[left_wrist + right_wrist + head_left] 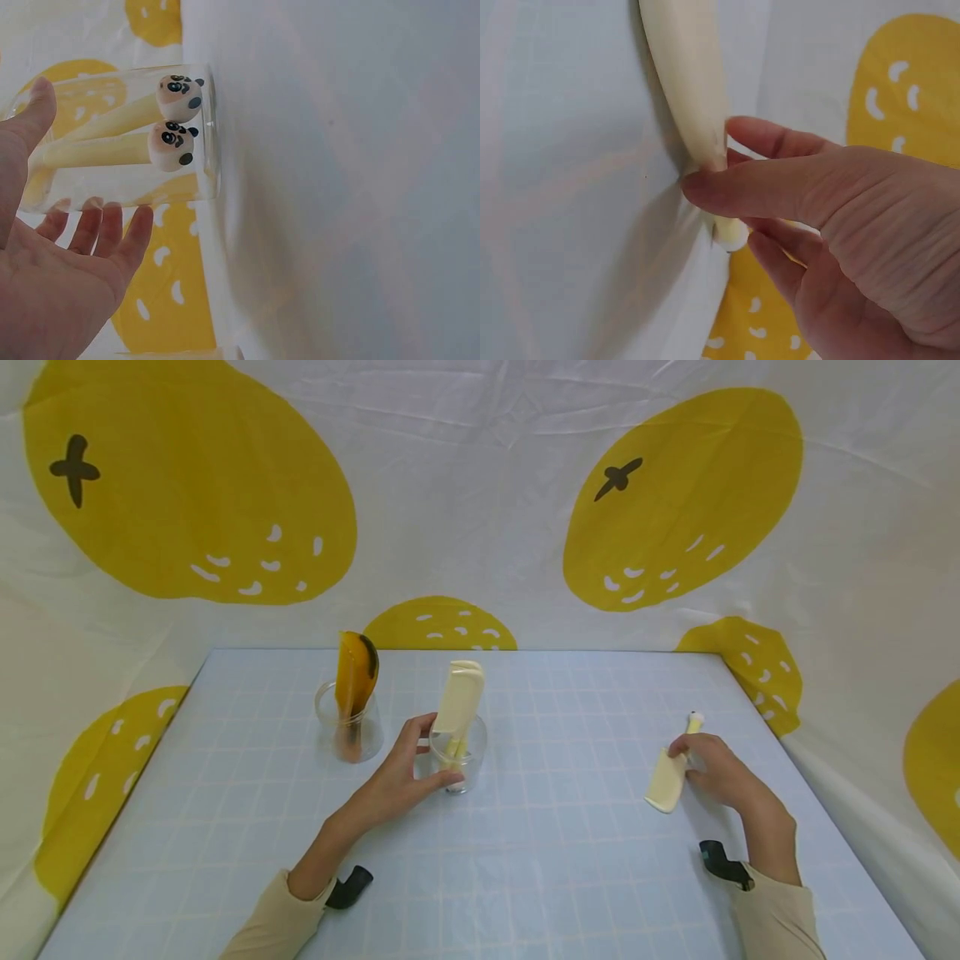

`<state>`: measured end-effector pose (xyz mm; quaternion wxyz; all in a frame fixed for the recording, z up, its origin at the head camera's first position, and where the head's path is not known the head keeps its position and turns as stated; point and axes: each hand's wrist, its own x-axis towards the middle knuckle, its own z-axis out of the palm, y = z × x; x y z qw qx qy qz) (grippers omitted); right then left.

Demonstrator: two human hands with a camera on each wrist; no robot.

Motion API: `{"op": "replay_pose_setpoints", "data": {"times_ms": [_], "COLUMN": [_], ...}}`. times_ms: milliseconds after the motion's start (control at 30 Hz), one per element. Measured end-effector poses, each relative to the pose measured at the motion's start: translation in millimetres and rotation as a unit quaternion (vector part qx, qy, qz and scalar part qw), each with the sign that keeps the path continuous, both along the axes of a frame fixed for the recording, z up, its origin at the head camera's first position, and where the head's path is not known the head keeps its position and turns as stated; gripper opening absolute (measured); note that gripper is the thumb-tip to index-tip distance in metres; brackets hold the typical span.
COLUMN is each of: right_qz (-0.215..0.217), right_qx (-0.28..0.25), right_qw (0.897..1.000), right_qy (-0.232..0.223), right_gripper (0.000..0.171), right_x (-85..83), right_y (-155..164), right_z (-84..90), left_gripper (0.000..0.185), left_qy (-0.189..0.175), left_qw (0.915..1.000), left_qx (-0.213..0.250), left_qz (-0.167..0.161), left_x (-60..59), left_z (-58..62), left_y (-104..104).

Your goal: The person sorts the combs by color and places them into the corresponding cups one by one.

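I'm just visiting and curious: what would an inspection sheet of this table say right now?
Surface: pale blue gridded table.
Job's things: clear cup holding cream combs with panda-face handle ends; a third cream comb lying on the table.
Clutter: second clear cup with an orange comb standing in it.
Grippers: left hand cupped round the clear cup, fingers relaxed; right hand pinches the lying comb's handle.
Cables: nothing seen; a black mount at each wrist.
Surroundings: white cloth printed with yellow fruit.
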<state>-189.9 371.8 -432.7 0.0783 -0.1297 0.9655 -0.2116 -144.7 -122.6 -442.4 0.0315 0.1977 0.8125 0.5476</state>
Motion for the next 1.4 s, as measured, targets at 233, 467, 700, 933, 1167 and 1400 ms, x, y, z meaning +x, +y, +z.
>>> {"op": "replay_pose_setpoints", "data": {"times_ms": [233,467,700,933,1167,1400], "right_qz": [0.051,0.049,0.039,0.059,0.035,0.050], "right_qx": [-0.010,-0.004,-0.010,-0.030,-0.052,-0.077], "right_qw": [0.998,0.998,0.998,0.992,0.995,0.987], "right_qy": [0.038,0.032,0.040,0.112,0.082,0.133], "right_gripper": [0.028,0.025,0.023,0.029,0.028,0.028], "right_x": [0.3,3.2,3.4,4.3,5.2,8.8], "right_y": [-2.5,-10.4,-15.2,-19.6,-27.0,-35.0], "right_z": [-2.1,2.3,4.5,12.6,25.5,33.5], "left_gripper": [0.087,0.087,0.088,0.088,0.088,0.087], "left_qy": [-0.006,-0.008,-0.016,-0.014,-0.006,-0.010], "left_qw": [1.0000,1.0000,0.9999,0.9999,1.0000,0.9999], "left_qx": [0.001,0.004,0.003,0.001,-0.001,0.001], "left_qz": [0.001,0.000,0.004,0.005,0.002,0.003], "left_x": [0.6,0.4,0.5,0.5,0.8,0.8], "left_z": [0.0,-0.4,-0.9,-0.3,-0.8,-0.5], "left_y": [0.2,0.7,1.0,1.3,1.5,1.2]}}
